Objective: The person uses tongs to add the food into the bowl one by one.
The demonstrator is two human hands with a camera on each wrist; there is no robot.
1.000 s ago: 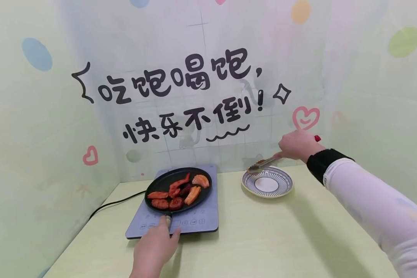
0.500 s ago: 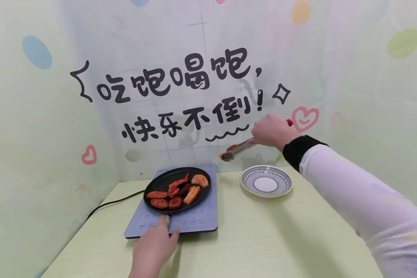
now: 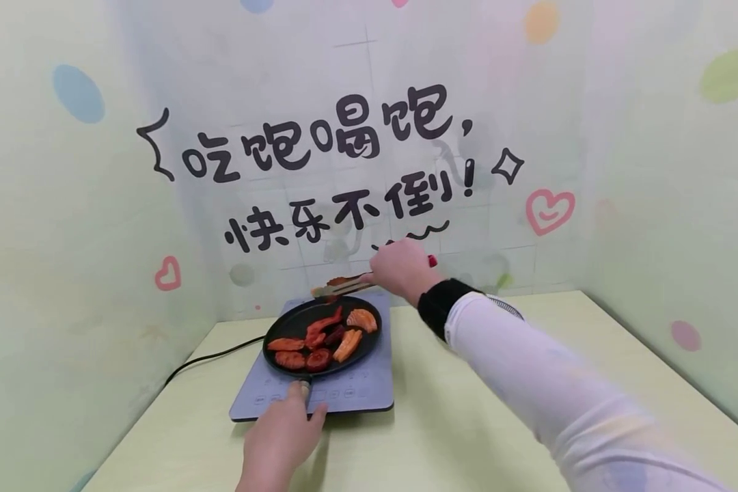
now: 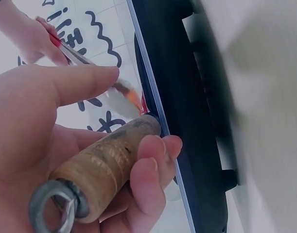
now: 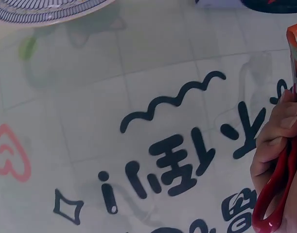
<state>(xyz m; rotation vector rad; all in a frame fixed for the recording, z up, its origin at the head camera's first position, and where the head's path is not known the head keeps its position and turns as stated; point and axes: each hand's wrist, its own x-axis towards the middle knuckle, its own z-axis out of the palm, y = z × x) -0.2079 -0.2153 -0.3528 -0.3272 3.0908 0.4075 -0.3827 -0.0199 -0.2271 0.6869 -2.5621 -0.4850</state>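
Note:
My left hand holds the frying pan by its wooden handle, fingers curled around it from below. Several reddish and orange food pieces lie in the black pan, which rests on a flat electric cooktop. Over the pan's far rim, my right hand grips red-handled metal tongs. An orange food piece shows at the tongs' tips in the right wrist view.
A blue-striped plate stands right of the cooktop, mostly hidden behind my right forearm. A black cord runs from the cooktop to the left wall. Close behind stands a back wall with printed lettering.
My right hand has carried the tongs leftward from above the plate, up and across, then down to the pan's far side. My left hand keeps its hold on the handle.

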